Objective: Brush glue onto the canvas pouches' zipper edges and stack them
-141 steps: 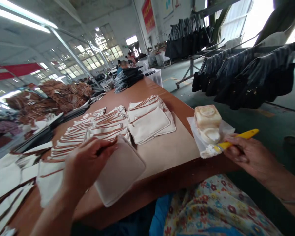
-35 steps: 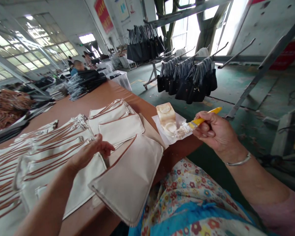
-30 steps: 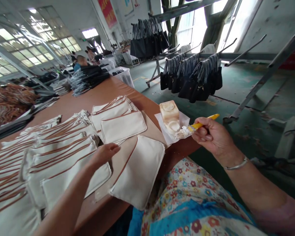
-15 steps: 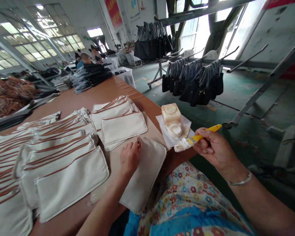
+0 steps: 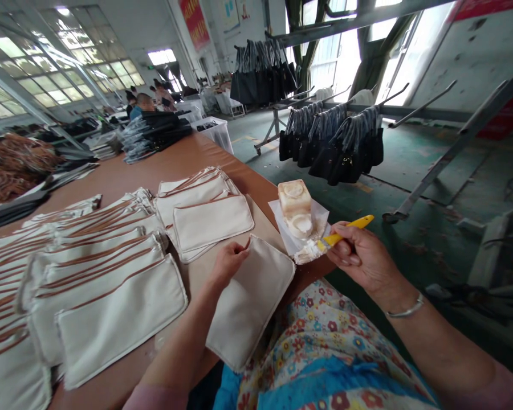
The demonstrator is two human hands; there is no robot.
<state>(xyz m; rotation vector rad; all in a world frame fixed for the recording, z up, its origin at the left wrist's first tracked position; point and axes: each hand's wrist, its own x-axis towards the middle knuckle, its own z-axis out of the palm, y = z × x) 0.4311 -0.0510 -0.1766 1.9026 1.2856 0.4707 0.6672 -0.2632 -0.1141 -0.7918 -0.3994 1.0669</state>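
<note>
My left hand (image 5: 229, 261) pinches the upper edge of a cream fabric pouch (image 5: 252, 302), which lies slanted over the table's near edge. In my right hand (image 5: 361, 253) is a paintbrush (image 5: 344, 230) with a yellow handle, its bristles caked in white paste and pointing left. Just behind the bristles stands a squarish pale container (image 5: 294, 202) with a white-smeared opening, resting on a white sheet (image 5: 279, 219). Another cream pouch (image 5: 214, 223) with brown edging lies on a small stack beyond my left hand.
Rows of overlapping cream pouches (image 5: 123, 319) cover the left of the brown table (image 5: 196, 154). Black bags (image 5: 340, 148) hang from a metal rack (image 5: 444, 154) past the table's right edge. People (image 5: 143, 102) sit farther back near dark stacked pieces (image 5: 166, 128).
The brush has moved slightly left and down in my right hand. My left hand has shifted a little with the pouch's edge, and the pouch's right corner sits slightly farther right.
</note>
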